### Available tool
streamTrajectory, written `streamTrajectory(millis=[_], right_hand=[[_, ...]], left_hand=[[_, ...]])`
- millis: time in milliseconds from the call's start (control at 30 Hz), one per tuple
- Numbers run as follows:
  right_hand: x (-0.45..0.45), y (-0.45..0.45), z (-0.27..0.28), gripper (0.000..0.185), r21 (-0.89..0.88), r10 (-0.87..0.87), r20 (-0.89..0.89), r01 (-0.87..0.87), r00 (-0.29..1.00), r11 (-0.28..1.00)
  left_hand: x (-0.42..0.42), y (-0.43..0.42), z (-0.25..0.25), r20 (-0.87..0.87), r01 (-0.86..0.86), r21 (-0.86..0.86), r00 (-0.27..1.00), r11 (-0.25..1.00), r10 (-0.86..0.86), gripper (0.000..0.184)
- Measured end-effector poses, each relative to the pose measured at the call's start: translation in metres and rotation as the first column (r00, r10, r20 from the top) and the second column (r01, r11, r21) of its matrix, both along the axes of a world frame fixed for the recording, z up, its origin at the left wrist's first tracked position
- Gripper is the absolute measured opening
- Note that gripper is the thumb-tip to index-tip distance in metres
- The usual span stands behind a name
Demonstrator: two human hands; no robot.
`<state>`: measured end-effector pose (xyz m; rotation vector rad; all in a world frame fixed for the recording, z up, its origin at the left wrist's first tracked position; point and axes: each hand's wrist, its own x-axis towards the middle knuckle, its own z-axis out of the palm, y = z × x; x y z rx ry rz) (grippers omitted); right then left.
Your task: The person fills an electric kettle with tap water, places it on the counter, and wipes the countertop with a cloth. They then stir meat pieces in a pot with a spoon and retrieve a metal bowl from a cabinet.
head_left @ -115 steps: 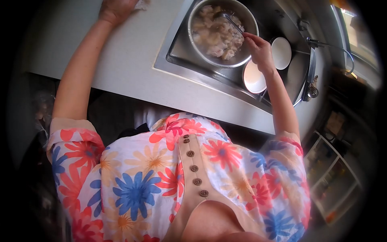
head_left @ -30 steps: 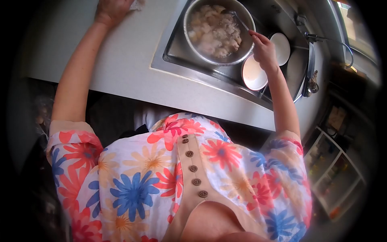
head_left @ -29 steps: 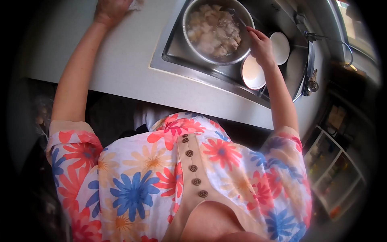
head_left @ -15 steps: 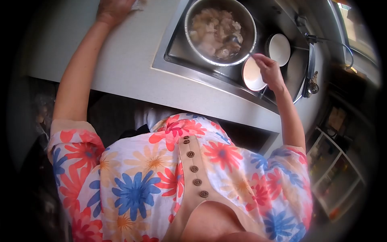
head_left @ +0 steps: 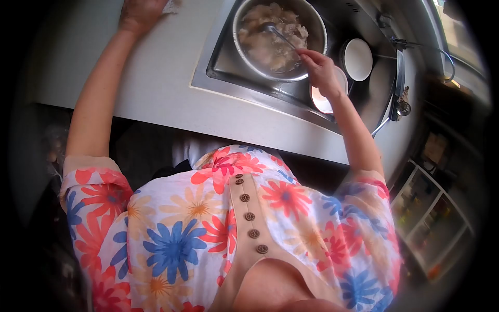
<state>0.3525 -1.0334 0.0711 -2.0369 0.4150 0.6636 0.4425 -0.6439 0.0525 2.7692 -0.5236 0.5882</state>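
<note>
Metal spoon reaches into a pot of pale chunks

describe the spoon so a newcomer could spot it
In the steel sink stands a big round metal pot. The spoon slants across its contents, handle in the right hand; unlike the pale chunks around it, it is slim, dark metal.

The pot is bare metal, bright along its rim, and the spoon has the same steely gloss. The sink is smooth metal with a soft sheen. Both white bowls are smooth and faintly shiny. The desk is matt; the blouse is creased cloth with dull, embossed buttons. From here, the pale scrap could be paper or cloth.
</note>
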Motion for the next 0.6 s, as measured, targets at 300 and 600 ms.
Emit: streamTrajectory(millis=[300, 600], right_hand=[[-0.007, -0.049, 0.006, 0.019, -0.322, 0.328, 0.235, -0.245, 0.915, 0.915], [0.000, -0.063, -0.027, 0.019, -0.375, 0.257, 0.248, -0.152, 0.934, 0.914]], left_hand=[[-0.001, 0.001, 0.003, -0.012, 0.003, -0.016, 1.000, 1.000, -0.003, 0.031], [0.001, 0.003, 0.003, -0.012, 0.004, 0.001, 1.000, 1.000, -0.004, 0.031]])
